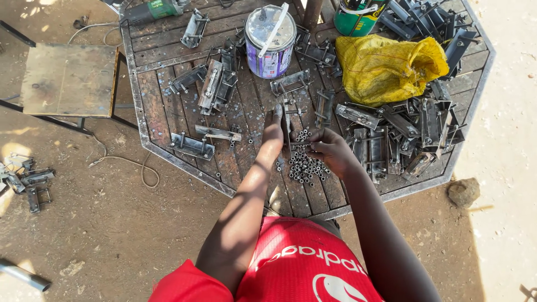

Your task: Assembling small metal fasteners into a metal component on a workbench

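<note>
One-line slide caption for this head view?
Left hand steadies a metal bracket while right hand picks among small nuts on a worn table.

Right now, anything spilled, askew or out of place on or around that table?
Nuts lie loose in a heap on the table between the hands, left hand and right hand. A few metal brackets sit on the dirt far left, off the table. The yellow bag is slumped over parts. No visible damage.

A pile of nuts (304,162) is found on the table (168,106); behind it a can (271,42); right of that a bag (386,67).
</note>
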